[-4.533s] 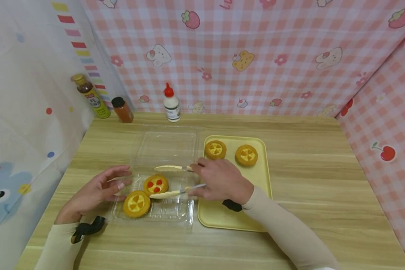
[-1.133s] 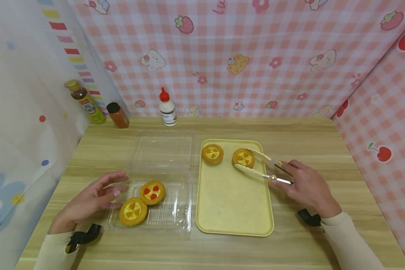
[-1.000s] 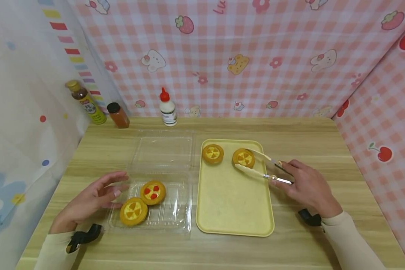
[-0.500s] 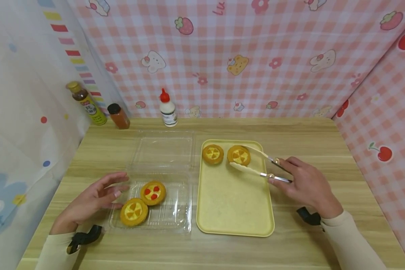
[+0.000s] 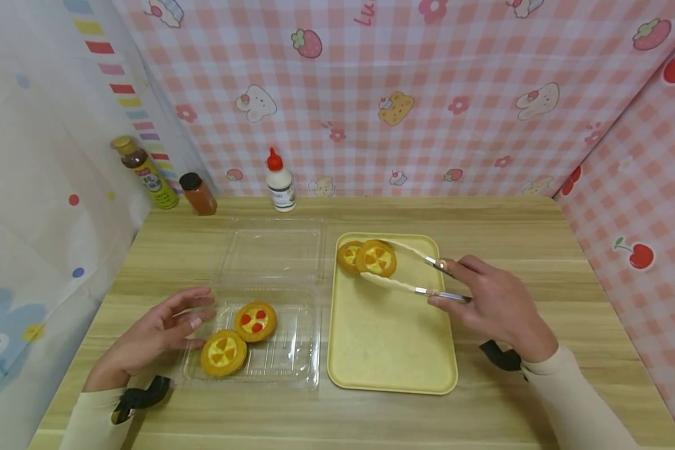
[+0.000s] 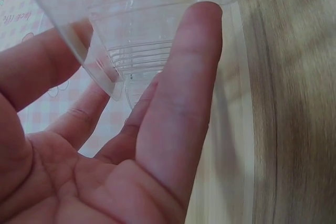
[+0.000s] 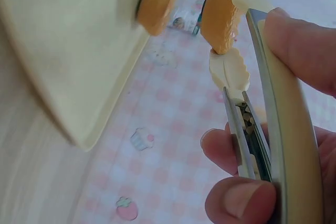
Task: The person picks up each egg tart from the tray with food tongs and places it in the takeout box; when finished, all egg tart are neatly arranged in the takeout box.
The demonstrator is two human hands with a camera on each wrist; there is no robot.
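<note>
R hand grips cream-tipped tongs, round golden tart now lifted above yellow rect. tray; L hand loose, tray's left.

we see room over the front of the yellow tray and over the table at its back right. tongs and a lifted tart block the tray's back; the clear box, holding two tarts, hems the left hand.
</note>
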